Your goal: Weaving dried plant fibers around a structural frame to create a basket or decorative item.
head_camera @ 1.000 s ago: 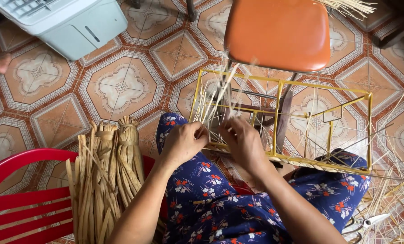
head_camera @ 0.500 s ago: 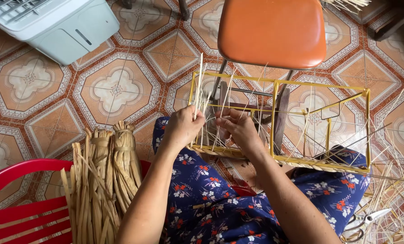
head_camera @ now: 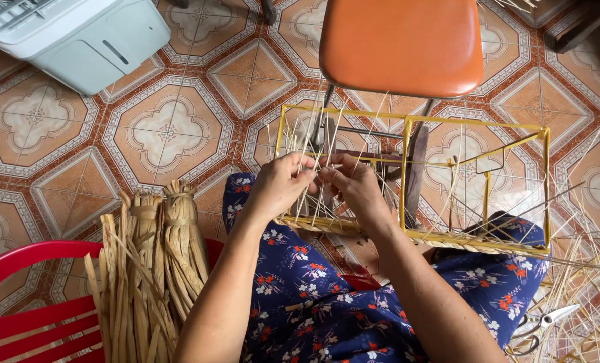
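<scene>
A yellow wire frame [head_camera: 407, 121] rests on my lap, with thin pale straw strands [head_camera: 313, 144] standing up from its woven lower rim [head_camera: 448, 240]. My left hand [head_camera: 278, 185] and my right hand [head_camera: 355, 185] meet at the frame's left section. Both pinch the upright straw strands between fingertips, thumbs nearly touching. My legs are covered by blue floral cloth [head_camera: 313, 296].
A bundle of dried flat leaves [head_camera: 153, 269] leans on a red plastic chair [head_camera: 31, 316] at the lower left. An orange-seated chair [head_camera: 401, 44] stands just beyond the frame. A pale blue appliance [head_camera: 78, 33] sits top left. Scissors [head_camera: 538, 326] and loose straws lie at the lower right.
My two hands have drawn closer together on the strands at the frame's left section. The frame has tilted slightly on my lap.
</scene>
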